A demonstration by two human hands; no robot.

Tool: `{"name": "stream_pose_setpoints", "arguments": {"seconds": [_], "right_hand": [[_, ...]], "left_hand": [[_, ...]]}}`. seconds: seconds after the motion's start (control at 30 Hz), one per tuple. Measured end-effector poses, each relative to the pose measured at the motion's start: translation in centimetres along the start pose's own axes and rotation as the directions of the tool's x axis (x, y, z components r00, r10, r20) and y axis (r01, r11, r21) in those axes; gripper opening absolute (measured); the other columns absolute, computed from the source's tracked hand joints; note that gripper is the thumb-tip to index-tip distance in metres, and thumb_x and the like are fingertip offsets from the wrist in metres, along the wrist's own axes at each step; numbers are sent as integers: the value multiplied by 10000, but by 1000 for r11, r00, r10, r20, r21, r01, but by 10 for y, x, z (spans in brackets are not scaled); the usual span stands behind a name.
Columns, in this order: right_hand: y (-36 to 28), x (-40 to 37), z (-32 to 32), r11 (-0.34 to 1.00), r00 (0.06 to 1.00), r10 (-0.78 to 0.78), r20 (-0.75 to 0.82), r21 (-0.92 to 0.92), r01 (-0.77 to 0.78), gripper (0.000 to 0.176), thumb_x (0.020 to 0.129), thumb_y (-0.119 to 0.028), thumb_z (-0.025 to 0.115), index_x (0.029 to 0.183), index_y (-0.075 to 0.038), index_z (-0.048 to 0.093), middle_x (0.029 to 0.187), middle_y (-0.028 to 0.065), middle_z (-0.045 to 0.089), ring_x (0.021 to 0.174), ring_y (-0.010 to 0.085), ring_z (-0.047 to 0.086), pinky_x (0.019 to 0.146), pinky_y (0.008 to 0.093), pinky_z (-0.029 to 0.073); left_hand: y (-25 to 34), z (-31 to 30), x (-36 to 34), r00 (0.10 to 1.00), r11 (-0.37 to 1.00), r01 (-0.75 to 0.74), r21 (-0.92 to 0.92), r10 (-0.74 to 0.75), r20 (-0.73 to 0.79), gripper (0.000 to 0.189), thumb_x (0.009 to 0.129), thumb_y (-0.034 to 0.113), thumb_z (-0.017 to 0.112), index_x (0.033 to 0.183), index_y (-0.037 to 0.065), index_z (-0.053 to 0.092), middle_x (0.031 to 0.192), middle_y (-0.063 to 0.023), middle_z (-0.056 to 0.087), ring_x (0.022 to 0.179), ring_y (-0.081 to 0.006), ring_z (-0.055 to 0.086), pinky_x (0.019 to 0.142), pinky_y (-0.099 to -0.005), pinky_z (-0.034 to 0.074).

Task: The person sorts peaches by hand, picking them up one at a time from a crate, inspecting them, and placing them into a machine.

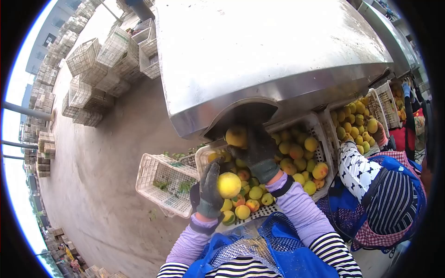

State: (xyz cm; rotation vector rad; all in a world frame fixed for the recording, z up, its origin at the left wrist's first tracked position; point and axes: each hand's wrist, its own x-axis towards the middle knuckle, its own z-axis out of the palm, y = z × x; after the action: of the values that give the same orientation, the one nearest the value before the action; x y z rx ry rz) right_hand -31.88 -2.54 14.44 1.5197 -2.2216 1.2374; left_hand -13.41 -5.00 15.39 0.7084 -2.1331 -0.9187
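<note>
My left hand [211, 192], in a dark grey glove, holds a yellow peach [229, 185] above the near left part of a white plastic crate [320, 127]. My right hand [259, 153], gloved the same way, reaches up to the dark opening [248, 113] in a metal machine's edge. A second peach [236, 136] is at its fingertips, just below that opening; the fingers' far side is in shadow. Under both hands the crate is filled with yellow, green and reddish peaches [252, 205].
An open white crate [155, 194] with a few leaves sits on the floor at left. The broad metal housing [278, 51] spans the front. At right a co-worker [394, 199] handles another crate of peaches [356, 123]. Stacked crates [109, 60] stand farther back.
</note>
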Motion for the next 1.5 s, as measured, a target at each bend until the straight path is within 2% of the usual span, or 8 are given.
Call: {"name": "stream_pose_setpoints", "arguments": {"seconds": [0.13,0.43,0.63,0.73,0.8,0.93,1.37,1.5], "right_hand": [[10,21,20,998,992,66,111,-21,-64,653,712,-455,839,1171,-46,617,1024,166,661,893,343,669,746,436,561],[-26,-11,-64,929,849,-141,510,364,-64,846,736,-487,842,1344,0,512,1221,204,623,1048,347,638,910,415,524],[-20,-30,-97,218,625,91,776,597,-772,795,852,-601,693,1354,-8,521,1184,119,643,1052,229,632,909,343,519],[-11,-31,-111,181,439,65,896,422,-888,771,882,-716,571,1166,-2,640,976,73,663,871,140,620,747,289,517],[-3,-35,-111,154,352,72,933,338,-928,768,811,-732,650,1044,0,675,849,107,661,821,180,650,683,326,531],[-28,-47,-108,926,897,215,387,212,-313,824,676,-553,844,1255,-15,612,1031,165,652,825,288,681,690,382,556],[23,39,26,995,997,-24,76,-95,31,676,690,-461,843,1193,-80,599,944,127,674,782,320,674,679,420,552],[26,43,-17,948,937,215,277,171,-268,539,750,-430,809,1135,-93,642,963,104,696,823,317,689,735,424,549]], "left_hand": [[-11,8,-9,924,845,375,-381,-375,77,336,1011,41,488,1338,-30,514,1232,-168,638,1108,-242,634,941,-335,541],[35,10,20,921,728,342,-594,-385,58,484,1085,306,373,1451,-9,405,1415,-176,489,1254,-262,540,1051,-373,475],[51,17,10,889,265,357,-896,-392,238,583,1063,322,441,1499,-44,313,1447,-195,459,1320,-276,479,1120,-395,392],[60,7,1,947,699,312,-644,-174,270,661,1045,399,488,1508,-39,313,1453,-188,467,1326,-278,479,1133,-394,368],[60,9,-1,935,660,353,-663,-232,268,638,1033,360,526,1490,-47,342,1428,-185,489,1302,-269,499,1114,-378,386],[45,23,6,828,244,462,-853,-464,316,529,1061,339,459,1410,-57,423,1354,-178,540,1242,-261,548,1072,-384,449],[-23,41,-13,674,385,659,-646,-683,281,547,1061,460,400,1476,105,420,1356,-115,546,1203,-242,553,1013,-414,458],[-31,60,-45,844,915,359,186,-403,355,498,988,320,572,1410,68,491,1305,-209,555,1188,-330,564,1008,-407,460]]}}
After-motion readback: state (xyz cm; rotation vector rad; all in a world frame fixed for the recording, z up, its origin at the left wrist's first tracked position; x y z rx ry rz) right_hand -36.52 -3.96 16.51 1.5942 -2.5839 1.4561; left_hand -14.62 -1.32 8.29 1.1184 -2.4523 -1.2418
